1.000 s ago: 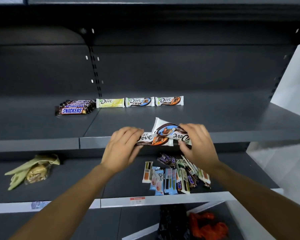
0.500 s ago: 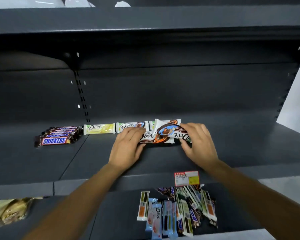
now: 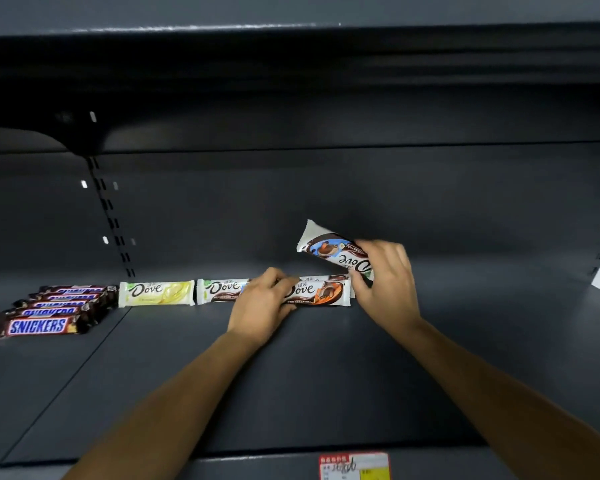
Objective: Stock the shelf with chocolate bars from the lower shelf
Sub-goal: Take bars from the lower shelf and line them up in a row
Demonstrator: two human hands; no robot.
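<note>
My left hand curls its fingers over the left end of an orange chocolate bar lying in the back row on the shelf. My right hand grips a blue chocolate bar, tilted just above it.

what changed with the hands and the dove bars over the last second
Both hands carried their two bars from the front edge of the shelf back to the row. The left hand now lays the orange Dove bar down there; the right hand has lifted the blue Dove bar apart, tilted above it. The Snickers stack and yellow Dove bar stayed put.
</note>
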